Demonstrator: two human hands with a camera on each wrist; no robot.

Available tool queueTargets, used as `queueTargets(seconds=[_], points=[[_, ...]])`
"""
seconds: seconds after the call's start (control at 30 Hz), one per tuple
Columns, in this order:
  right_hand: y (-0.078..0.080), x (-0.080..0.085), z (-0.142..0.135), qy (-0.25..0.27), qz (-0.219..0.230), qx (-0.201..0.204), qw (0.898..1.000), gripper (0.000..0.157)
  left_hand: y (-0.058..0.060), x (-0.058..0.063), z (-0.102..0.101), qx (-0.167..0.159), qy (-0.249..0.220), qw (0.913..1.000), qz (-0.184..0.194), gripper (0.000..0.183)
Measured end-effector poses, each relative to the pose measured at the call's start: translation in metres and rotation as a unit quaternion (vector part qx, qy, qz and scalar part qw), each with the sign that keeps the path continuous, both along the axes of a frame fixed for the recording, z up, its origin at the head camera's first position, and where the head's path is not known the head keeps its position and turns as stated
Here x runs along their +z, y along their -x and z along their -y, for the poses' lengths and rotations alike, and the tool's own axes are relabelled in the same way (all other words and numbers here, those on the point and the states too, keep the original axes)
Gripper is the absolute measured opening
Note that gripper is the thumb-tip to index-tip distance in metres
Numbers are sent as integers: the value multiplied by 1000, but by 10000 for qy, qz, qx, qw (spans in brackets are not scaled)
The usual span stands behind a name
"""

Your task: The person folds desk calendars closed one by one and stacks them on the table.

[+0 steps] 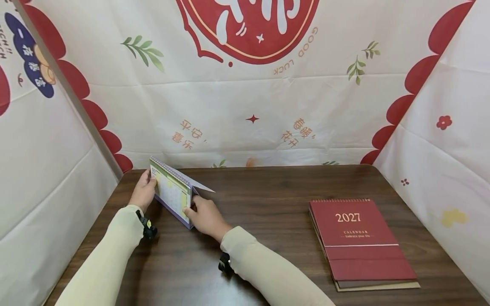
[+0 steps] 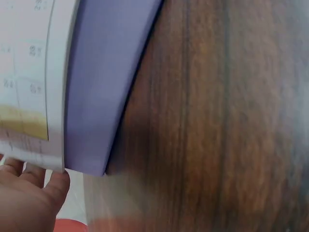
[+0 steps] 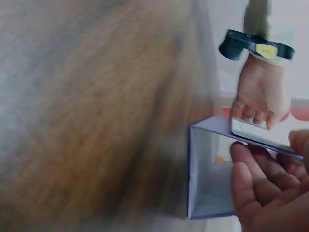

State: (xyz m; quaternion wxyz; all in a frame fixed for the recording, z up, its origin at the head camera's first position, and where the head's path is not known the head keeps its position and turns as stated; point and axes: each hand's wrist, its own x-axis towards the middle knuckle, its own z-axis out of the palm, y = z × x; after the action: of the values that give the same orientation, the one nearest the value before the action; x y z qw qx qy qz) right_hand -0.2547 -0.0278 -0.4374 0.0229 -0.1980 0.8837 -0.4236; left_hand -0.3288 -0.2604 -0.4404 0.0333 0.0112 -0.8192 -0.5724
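A spiral-bound desk calendar [image 1: 170, 193] stands tilted at the left of the table, its printed month page toward me. Its purple base [image 2: 104, 82] shows in the left wrist view. My left hand [image 1: 143, 190] grips the calendar's far left edge. At the near right edge, my right hand [image 1: 208, 214] pinches it, thumb on the front. The right fingers [image 3: 263, 169] reach behind the page panel, inside the hollow stand. A loose white sheet [image 1: 200, 185] sticks out behind the spiral.
A red 2027 calendar [image 1: 360, 242] lies at the right on the brown wooden table [image 1: 268, 187]. Printed white cloth walls [image 1: 237, 102] stand at the back and both sides. Each wrist carries a black strapped camera [image 1: 147, 225].
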Motion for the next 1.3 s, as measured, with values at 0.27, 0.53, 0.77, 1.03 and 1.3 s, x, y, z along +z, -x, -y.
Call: queueTargets(seconds=[0.27, 0.53, 0.77, 1.03, 1.3], points=[[-1, 12, -22, 470, -186, -126, 9986, 27, 0, 7, 8, 1065, -745, 9915, -32, 53], [5, 6, -33, 543, 18, -432, 9976, 32, -4, 27, 7, 676, -107, 9976, -118, 60], [2, 9, -22, 598, 608, -175, 9962, 56, 0, 26, 0, 452, -614, 9971, 33, 55], [10, 22, -2, 1151, 1263, -531, 9839, 64, 6, 14, 6, 459, -367, 9980, 230, 67], [13, 34, 12, 1839, 1946, -1156, 9565, 80, 5, 1, 3, 506, -92, 9961, 717, 88]])
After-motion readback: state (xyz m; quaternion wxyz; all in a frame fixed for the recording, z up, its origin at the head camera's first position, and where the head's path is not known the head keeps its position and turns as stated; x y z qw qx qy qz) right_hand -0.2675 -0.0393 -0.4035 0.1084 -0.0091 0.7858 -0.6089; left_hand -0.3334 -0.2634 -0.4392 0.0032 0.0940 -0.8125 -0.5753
